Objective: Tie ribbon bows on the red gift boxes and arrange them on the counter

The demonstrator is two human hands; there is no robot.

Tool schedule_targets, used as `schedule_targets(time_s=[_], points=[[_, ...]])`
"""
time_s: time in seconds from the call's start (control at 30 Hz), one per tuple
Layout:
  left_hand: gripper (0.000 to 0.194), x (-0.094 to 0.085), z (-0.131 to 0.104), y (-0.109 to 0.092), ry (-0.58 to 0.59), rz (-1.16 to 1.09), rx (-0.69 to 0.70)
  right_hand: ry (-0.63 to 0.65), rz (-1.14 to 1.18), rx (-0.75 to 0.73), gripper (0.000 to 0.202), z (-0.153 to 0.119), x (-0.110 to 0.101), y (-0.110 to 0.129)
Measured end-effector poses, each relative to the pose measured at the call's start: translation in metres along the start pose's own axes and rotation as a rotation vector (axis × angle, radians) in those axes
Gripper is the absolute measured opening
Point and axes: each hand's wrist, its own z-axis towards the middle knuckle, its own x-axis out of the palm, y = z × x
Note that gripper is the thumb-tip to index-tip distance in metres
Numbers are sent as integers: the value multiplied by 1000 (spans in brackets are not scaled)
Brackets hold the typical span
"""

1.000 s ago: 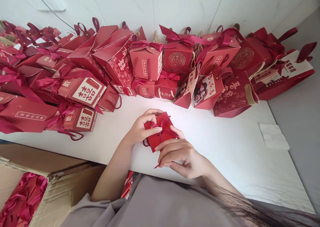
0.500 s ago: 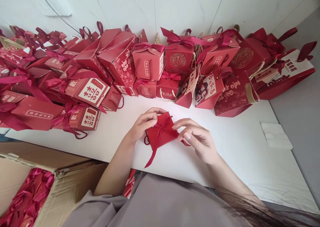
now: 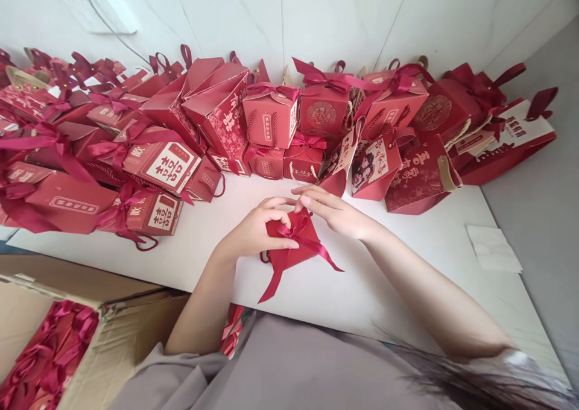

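A small red gift box (image 3: pixel 296 258) with a satin ribbon (image 3: pixel 272 284) tied in a bow on its top sits on the white table before me. My left hand (image 3: pixel 253 232) curls over the box's left side, thumb and forefinger closed on the ribbon near its knot. One ribbon tail hangs toward me, another spreads to the right. Above the box's far edge, my right hand (image 3: pixel 337 213) reaches in from the right with fingers stretched out, their tips close to my left fingers. A dark red cord handle shows at the box's left side.
Many red gift boxes (image 3: pixel 271 117) with ribbons and cord handles stand along the wall, stacked on the left. A cardboard carton (image 3: pixel 131 325) at lower left holds red ribboned items. A folded white tissue (image 3: pixel 491 248) lies on the white table (image 3: pixel 407 265) at right.
My right hand has moved from the box's right side to its far edge. My left thumb and forefinger have moved onto the bow. The right ribbon tail now lies spread out.
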Motion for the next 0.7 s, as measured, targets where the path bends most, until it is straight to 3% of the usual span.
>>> schedule_targets(time_s=[0.27, 0.4, 0.53, 0.7], points=[[34, -6, -3, -7, -9, 100, 10, 114, -35, -80, 33, 5, 4, -2], [36, -7, -5, -13, -27, 137, 1, 207, -61, -175, 9, 2, 0, -1], [34, -7, -3, -14, -11, 154, 19, 260, -100, -198, 29, -3, -2, -2], [39, -11, 6, -11, 50, 137, 62, 213, -199, -216, 20, -6, -6, 5]])
